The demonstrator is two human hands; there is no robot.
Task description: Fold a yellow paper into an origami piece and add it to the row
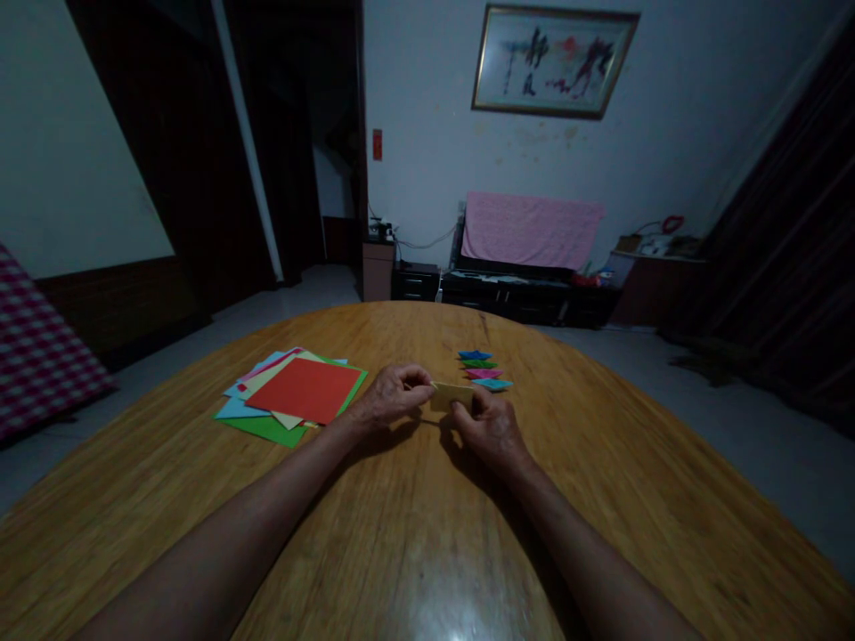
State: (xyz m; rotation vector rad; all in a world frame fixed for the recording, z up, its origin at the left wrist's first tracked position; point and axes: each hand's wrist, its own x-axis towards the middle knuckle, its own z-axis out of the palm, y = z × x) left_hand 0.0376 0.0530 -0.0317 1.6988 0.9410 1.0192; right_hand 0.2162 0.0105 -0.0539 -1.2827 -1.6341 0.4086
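Between my two hands is a small piece of folded pale yellow paper [446, 395], raised a little over the wooden table [401, 552]. My left hand [395, 394] pinches its left corner between thumb and fingers. On the right end, my right hand [492, 429] grips it with the thumb on the near face; the fingers behind are partly hidden. Just beyond my right hand several small folded paper boats lie in a row: a blue one [475, 355], a green one [479, 364], a pink one [484, 374] and a light blue one [492, 385].
Left of my hands lies a loose pile of coloured paper sheets, with a red sheet [307, 390] on top and a green sheet [267, 429] at the near edge. Past the table's far edge stands a low black cabinet [521, 303] below a pink cloth [531, 230].
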